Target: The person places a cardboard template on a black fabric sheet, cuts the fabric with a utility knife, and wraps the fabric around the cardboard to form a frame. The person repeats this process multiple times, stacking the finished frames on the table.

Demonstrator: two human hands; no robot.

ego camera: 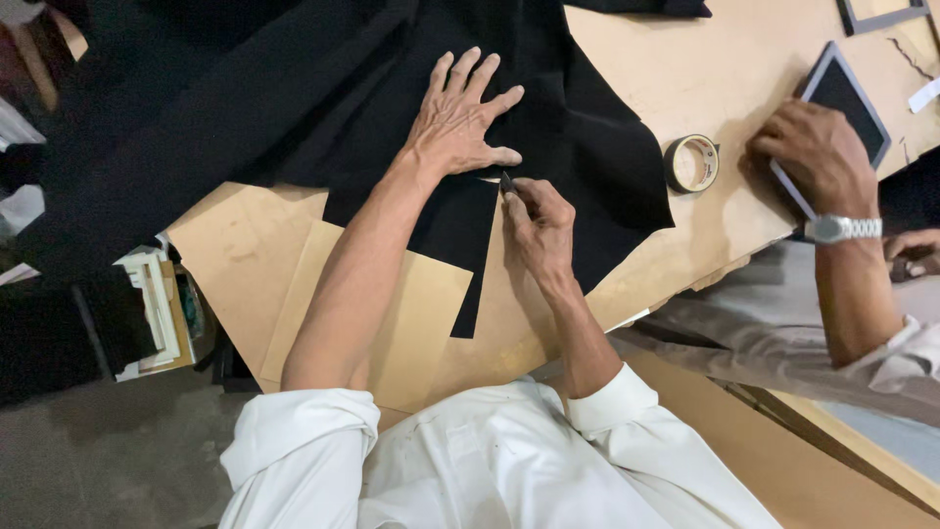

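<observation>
A large piece of black cloth (pixel 294 88) lies spread over a brown board table (pixel 636 78). My left hand (pixel 460 118) rests flat on the cloth with its fingers spread, pressing it down. My right hand (pixel 539 220) sits just beside it, fingers pinched on a small dark marking piece (pixel 506 182) whose tip touches the cloth's edge. A tan card pattern (pixel 411 323) lies under the lower flap of the cloth, near my left forearm.
A roll of tape (pixel 692 163) stands on the table right of the cloth. Another person's hand with a wristwatch (pixel 818 157) rests on a dark tablet-like slate (pixel 847 98) at the right. Shelving and clutter sit past the table's left edge (pixel 157 313).
</observation>
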